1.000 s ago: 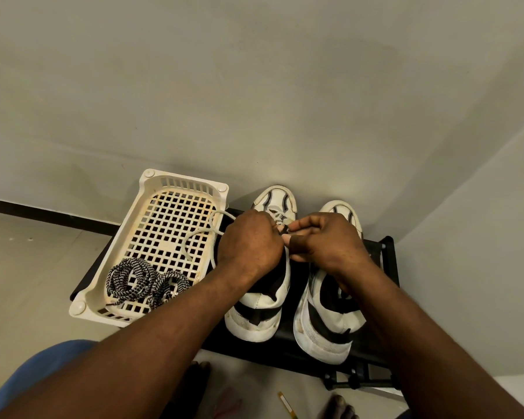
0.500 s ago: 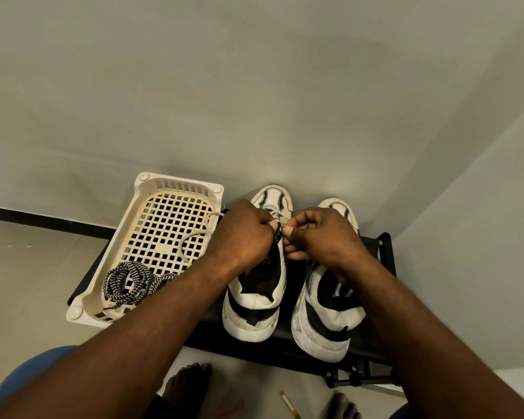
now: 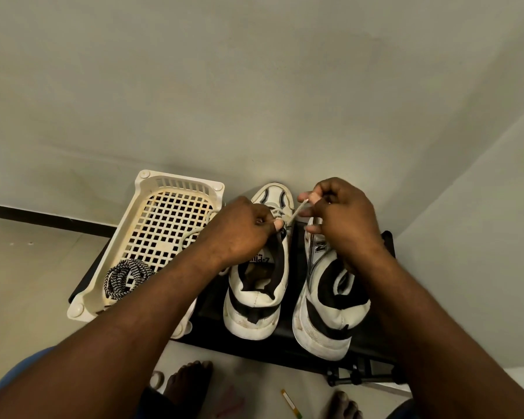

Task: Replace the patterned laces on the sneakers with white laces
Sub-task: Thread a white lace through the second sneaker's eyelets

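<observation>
Two white-and-black sneakers stand side by side on a low black rack, toes toward the wall. My left hand grips the tongue area of the left sneaker, its fingertips pinched at an eyelet. My right hand hovers over the right sneaker and pinches the end of a white lace, pulled taut up and to the right from the left sneaker. The lace's other end trails left over the basket. Coiled black-and-white patterned laces lie in the basket's near end.
A cream plastic lattice basket sits on the rack to the left of the shoes. The wall stands right behind the toes, and a side wall closes the right. My bare feet and a small yellow stick are on the floor below.
My right hand has lifted up and to the right, drawing the white lace out taut from the left sneaker's eyelet. My left hand has stayed on the shoe.
</observation>
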